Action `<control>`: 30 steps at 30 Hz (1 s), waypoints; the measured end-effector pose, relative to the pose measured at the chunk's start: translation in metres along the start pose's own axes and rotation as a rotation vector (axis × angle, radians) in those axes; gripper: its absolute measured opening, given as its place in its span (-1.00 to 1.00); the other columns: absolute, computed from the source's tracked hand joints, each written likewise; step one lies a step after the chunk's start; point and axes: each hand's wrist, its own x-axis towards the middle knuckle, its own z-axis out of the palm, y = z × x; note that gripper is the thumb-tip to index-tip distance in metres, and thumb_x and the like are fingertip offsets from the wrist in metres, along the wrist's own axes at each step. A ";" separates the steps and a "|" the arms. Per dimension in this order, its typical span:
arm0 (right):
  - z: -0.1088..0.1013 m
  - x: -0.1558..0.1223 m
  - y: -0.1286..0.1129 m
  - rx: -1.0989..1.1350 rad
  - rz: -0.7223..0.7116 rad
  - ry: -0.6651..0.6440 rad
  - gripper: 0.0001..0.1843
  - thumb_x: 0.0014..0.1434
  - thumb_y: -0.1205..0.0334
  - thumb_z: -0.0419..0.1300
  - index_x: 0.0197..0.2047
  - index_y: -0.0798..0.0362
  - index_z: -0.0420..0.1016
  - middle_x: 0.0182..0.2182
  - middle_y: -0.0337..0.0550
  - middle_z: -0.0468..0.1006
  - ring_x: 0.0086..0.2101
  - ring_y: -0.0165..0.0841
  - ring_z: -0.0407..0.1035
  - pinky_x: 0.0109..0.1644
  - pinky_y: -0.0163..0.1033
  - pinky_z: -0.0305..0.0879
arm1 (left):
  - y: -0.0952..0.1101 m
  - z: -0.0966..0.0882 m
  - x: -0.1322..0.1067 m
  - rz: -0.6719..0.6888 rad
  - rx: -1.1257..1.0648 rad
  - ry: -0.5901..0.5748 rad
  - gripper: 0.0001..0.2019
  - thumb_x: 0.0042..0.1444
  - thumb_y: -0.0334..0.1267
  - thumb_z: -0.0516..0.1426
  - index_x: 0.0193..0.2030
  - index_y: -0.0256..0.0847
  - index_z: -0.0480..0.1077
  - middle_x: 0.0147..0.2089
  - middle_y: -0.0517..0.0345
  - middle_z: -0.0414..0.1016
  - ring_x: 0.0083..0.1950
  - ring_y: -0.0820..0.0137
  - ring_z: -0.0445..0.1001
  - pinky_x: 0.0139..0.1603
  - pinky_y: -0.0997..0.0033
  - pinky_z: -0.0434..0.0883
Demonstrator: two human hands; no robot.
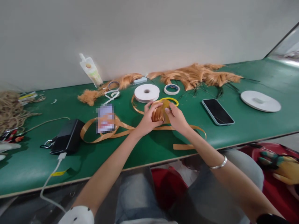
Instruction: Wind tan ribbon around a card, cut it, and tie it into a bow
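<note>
The pleated piece [158, 114] is small and glossy, copper-brown on the left where narrow folds run side by side, with a flatter mustard-gold face on the right. It is held just above the green worktop [144, 152], near its front middle, and the fingers cover part of its outline.

Both hands are partly closed on it. The left hand [149, 115] curves round its left side, fingers over the top and thumb along the lower edge; the right hand [177, 117] pinches the right side, its thumb on the front face and its index finger near the upper corner.

A tan satin ribbon [184, 147] lies below and to both sides, looped at the left, its cut end near the right forearm; whether it joins the pleated piece cannot be told. Just behind the hands are a yellow loop [176, 101], partly hidden, and a white spool [151, 94]. A tape roll [166, 90] sits beside the spool, with copper-coloured fibre bundles [193, 76] along the wall.
</note>
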 end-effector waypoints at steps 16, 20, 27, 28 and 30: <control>0.004 -0.001 -0.006 0.068 0.026 0.031 -0.88 0.17 0.30 -0.06 -0.39 -0.01 0.04 -0.57 -0.29 0.21 -0.54 -0.41 0.15 -0.46 -0.29 0.09 | 0.001 0.017 -0.002 -0.107 -0.376 0.053 -0.38 -0.21 -0.26 0.33 0.06 -0.17 0.29 0.16 -0.05 0.32 0.13 0.15 0.37 0.10 0.10 0.36; 0.000 0.001 -0.007 0.064 -0.014 0.046 -0.89 0.16 0.30 -0.03 -0.39 -0.01 0.06 -0.58 -0.30 0.22 -0.56 -0.42 0.14 -0.46 -0.29 0.09 | -0.004 0.014 0.000 -0.122 -0.434 0.038 -0.37 -0.24 -0.37 0.31 0.08 -0.15 0.32 0.20 0.00 0.31 0.16 0.15 0.34 0.09 0.15 0.37; -0.010 0.005 0.004 0.173 0.033 0.092 -0.81 0.21 0.17 -0.06 -0.37 0.03 0.27 -0.65 -0.34 0.14 -0.62 -0.47 0.06 -0.51 -0.32 0.03 | -0.012 0.002 0.004 -0.220 -0.393 0.170 -0.52 -0.28 -0.44 0.24 -0.09 -0.21 0.47 0.00 0.07 0.48 0.01 0.22 0.44 0.00 0.19 0.41; -0.009 0.004 0.004 0.192 0.047 0.084 -0.78 0.22 0.12 -0.05 -0.37 0.04 0.27 -0.65 -0.34 0.14 -0.62 -0.48 0.06 -0.51 -0.32 0.02 | -0.012 0.004 0.004 -0.223 -0.389 0.162 -0.54 -0.27 -0.44 0.23 -0.11 -0.21 0.48 -0.04 0.08 0.50 -0.02 0.24 0.45 0.00 0.19 0.41; -0.006 0.003 0.001 0.192 0.070 0.017 -0.76 0.19 0.05 0.00 -0.36 0.05 0.25 -0.63 -0.32 0.19 -0.60 -0.48 0.10 -0.50 -0.32 0.05 | -0.011 0.009 0.003 -0.198 -0.408 0.138 -0.53 -0.25 -0.44 0.22 -0.08 -0.19 0.47 -0.03 0.09 0.49 0.01 0.25 0.44 0.04 0.20 0.39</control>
